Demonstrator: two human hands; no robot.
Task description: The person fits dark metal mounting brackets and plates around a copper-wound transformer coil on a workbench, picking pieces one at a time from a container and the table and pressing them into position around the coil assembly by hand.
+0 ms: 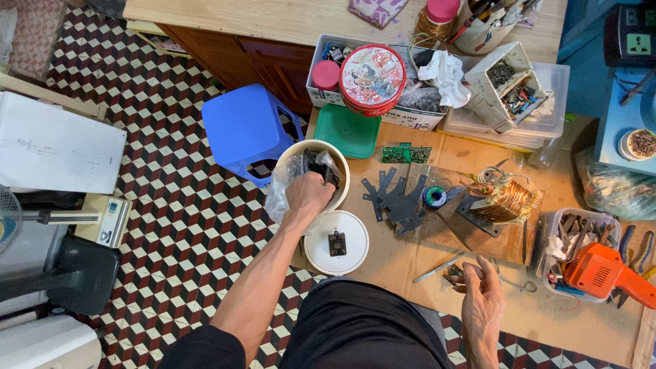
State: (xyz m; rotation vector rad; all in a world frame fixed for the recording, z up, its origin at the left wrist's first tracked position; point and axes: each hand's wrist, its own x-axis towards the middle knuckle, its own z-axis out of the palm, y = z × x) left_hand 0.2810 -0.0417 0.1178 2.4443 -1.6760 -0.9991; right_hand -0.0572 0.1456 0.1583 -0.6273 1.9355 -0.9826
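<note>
- While our left hand [309, 193] is sunk in the tub [342, 164], fist clenched round dark pieces in the plastic bag [287, 179], we judge the step to be drawing parts out.
- Our right hand [482, 301] hangs loose, holding nothing.
- The next move calls for a clean lift over the rim.
- The lid [336, 242] lies just below the grip; flat plates [400, 198] and a copper coil [507, 198] lie beyond it.
- The bag's folds may snag the fist.

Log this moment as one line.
left hand: inside white bucket | right hand: open above cardboard | coil: untouched
</note>
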